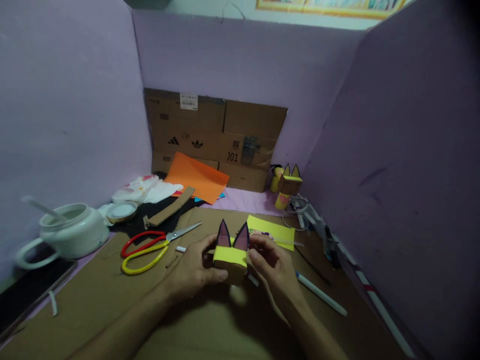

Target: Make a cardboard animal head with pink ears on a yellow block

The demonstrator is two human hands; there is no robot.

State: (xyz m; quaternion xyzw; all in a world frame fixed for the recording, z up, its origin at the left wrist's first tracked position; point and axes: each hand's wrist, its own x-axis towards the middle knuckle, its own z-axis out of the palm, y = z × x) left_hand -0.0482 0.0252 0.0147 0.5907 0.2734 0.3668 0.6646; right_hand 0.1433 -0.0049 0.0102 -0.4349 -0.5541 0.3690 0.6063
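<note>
Between my hands, over the cardboard work surface, is a small cardboard cat head. Its brown block carries a yellow paper strip on top and two pointed purple ears with dark edges. My left hand grips its left side, thumb along the lower front and fingers curled behind. On the other side, my right hand has its fingertips at the right ear and the block's edge, the fingers curled and partly hidden. Just behind the right hand lies a sheet of yellow paper. A blue-tipped white pen is to its right.
Scissors with red and yellow handles lie left. Beyond them are a cardboard strip, orange paper and a white pot. A finished-looking cardboard cat figure stands at back right. Purple walls enclose three sides.
</note>
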